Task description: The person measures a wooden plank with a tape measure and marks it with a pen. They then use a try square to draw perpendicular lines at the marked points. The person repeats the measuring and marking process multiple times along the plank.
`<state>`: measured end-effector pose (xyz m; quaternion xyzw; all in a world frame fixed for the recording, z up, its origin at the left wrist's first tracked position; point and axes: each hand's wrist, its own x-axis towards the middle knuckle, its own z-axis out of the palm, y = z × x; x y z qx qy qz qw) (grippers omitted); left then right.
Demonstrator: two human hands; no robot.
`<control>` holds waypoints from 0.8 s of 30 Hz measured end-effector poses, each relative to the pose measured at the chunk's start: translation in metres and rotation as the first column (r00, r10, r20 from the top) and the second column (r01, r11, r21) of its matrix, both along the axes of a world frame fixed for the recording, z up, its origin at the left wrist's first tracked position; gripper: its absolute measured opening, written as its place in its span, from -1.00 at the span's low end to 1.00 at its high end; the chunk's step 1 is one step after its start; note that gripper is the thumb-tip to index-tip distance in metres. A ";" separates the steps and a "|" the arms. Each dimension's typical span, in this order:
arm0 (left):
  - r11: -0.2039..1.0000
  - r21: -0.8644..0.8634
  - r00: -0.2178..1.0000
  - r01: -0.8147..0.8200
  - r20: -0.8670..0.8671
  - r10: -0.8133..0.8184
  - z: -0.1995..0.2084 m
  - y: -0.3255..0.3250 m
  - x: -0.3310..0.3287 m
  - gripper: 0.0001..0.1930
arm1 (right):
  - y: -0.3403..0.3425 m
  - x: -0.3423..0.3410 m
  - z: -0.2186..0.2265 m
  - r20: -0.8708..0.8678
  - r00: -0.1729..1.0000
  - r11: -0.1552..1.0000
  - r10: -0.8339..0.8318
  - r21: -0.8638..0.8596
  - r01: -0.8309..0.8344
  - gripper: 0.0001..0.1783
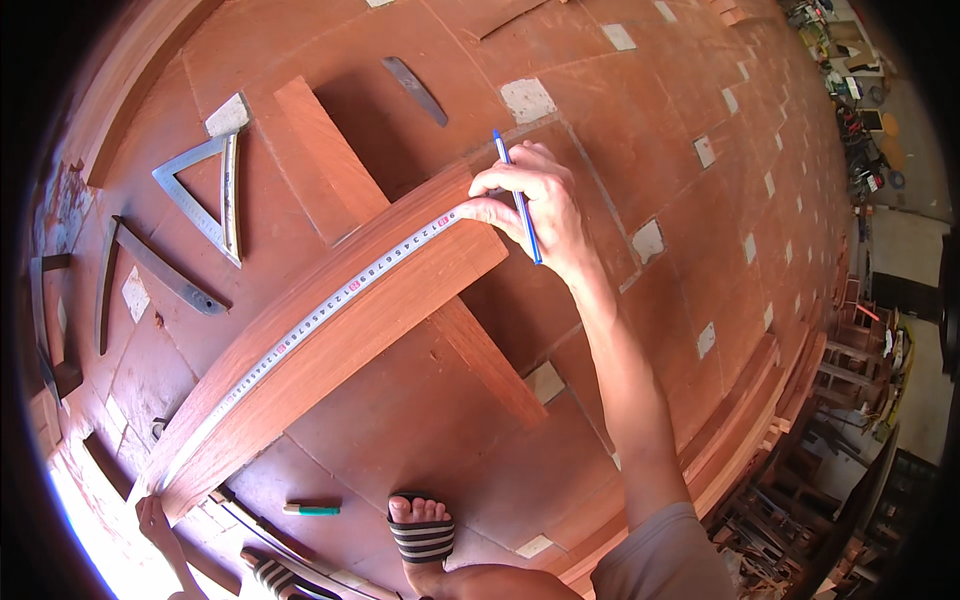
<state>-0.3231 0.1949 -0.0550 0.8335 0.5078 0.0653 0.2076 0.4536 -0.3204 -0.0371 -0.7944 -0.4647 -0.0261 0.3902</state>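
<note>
A long reddish wooden beam (400, 283) lies diagonally across a wooden crosspiece (330, 155). The steel blade of a tape measure (330, 305) runs along the beam's upper face. At the upper right end, my right hand (537, 195) pinches the blade with thumb and finger. A blue pen (521, 205) is also held in that hand, sticking out between the fingers. My left hand (155, 522) is closed at the beam's lower left end, where the tape reaches it; its grip is small and partly hidden.
On the tiled floor left of the beam lie a metal triangle square (232, 190) and an L-shaped square (160, 268). A dark curved blade (415, 90) lies beyond. Near my sandalled foot (420, 530) is a green-handled tool (312, 510). Timber (740, 410) lines the right.
</note>
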 end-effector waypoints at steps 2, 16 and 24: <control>1.000 -0.002 1.000 -0.004 -0.014 0.004 0.000 0.000 0.002 -0.84 | 0.000 0.000 -0.003 0.008 1.000 1.000 0.005 0.023 -0.005 -0.69; 1.000 0.009 0.997 -0.007 -0.079 0.008 -0.005 0.011 0.011 -0.83 | 0.003 0.007 -0.006 -0.011 1.000 0.998 -0.007 0.059 0.008 -0.71; 0.995 0.089 0.994 0.033 -0.102 -0.024 0.022 -0.007 0.010 -0.82 | 0.000 0.004 0.004 0.030 1.000 0.997 -0.003 -0.083 0.006 -0.62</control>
